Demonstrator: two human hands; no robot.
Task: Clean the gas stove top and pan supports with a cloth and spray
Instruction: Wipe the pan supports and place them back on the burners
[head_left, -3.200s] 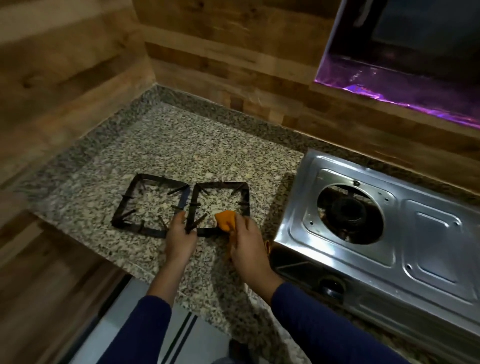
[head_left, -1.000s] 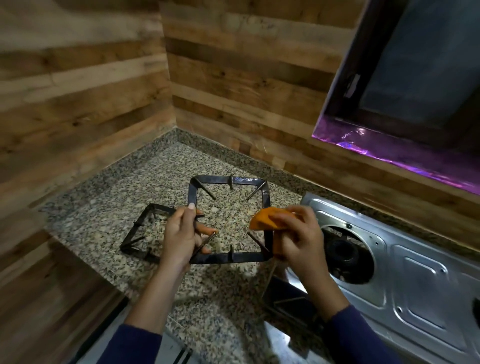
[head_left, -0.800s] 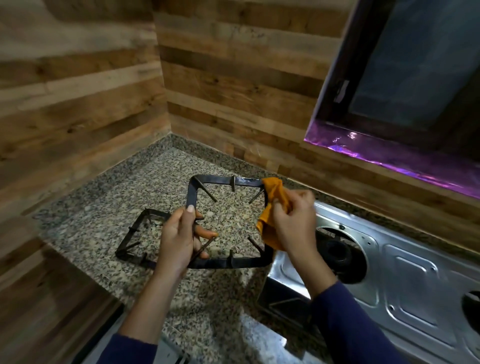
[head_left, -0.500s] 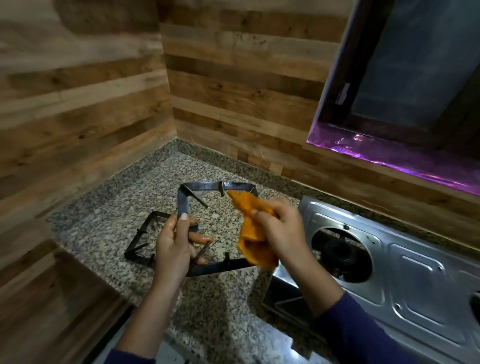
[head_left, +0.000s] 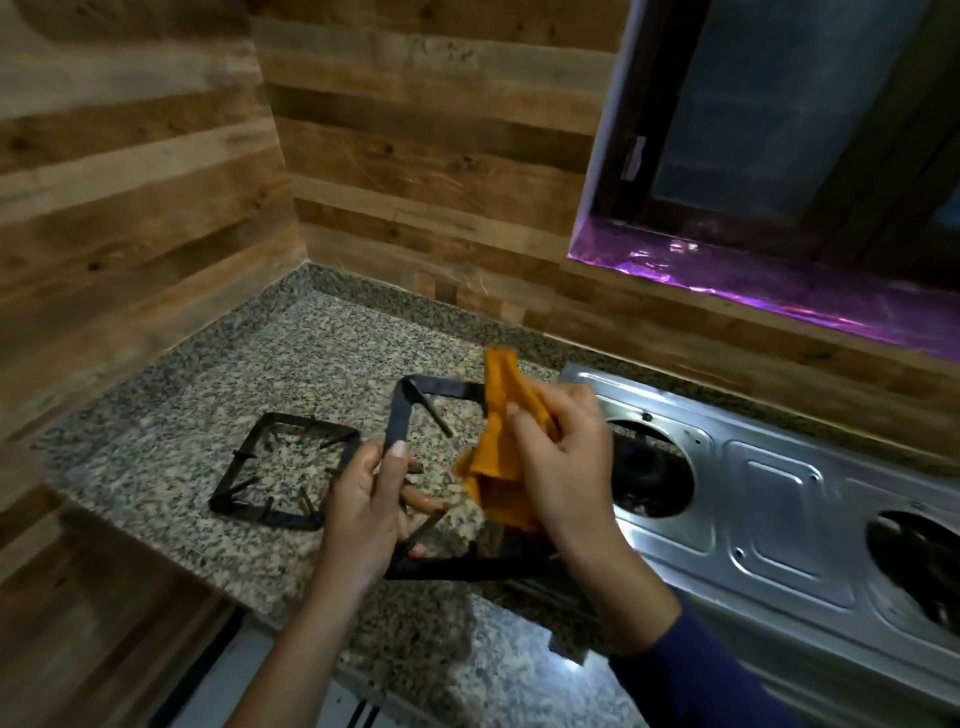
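My left hand (head_left: 366, 512) grips the left bar of a black square pan support (head_left: 397, 418) and holds it tilted above the counter. My right hand (head_left: 561, 457) is shut on an orange cloth (head_left: 501, 436), pressed against the support's far right side; the cloth hides that part of the frame. A second black pan support (head_left: 283, 467) lies flat on the granite counter to the left. The steel gas stove top (head_left: 779, 499) sits on the right, its burner openings uncovered. No spray bottle is in view.
The speckled granite counter (head_left: 218, 395) fills a corner between wood-panelled walls (head_left: 415, 171). A dark window with a purple-lit sill (head_left: 753, 280) sits above the stove. The counter's front edge runs just below my forearms.
The support was lifted off the counter in my left hand. My right hand has been rubbing the cloth along its right and far bars; the cloth now reaches higher, over the far right corner.
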